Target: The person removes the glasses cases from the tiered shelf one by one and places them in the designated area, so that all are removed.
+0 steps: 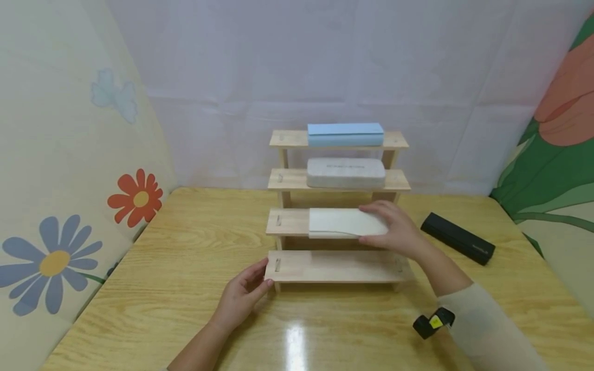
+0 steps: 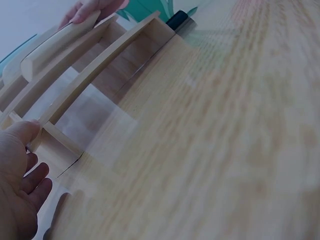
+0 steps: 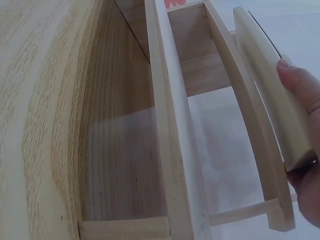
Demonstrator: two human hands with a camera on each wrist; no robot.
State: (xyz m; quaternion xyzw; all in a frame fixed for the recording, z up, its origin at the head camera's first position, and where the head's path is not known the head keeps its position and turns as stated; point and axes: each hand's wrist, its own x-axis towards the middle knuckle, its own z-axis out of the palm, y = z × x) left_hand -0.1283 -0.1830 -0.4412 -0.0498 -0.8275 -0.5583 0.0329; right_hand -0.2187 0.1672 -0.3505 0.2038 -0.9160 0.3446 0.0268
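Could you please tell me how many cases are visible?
4: blue case on the top tier, grey case below, cream case below that, black case on the table.

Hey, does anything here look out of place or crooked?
Perhaps the black case: it lies slantwise on the table, right of the stepped rack, whereas the blue case and gray case sit straight on its tiers. No spills show.
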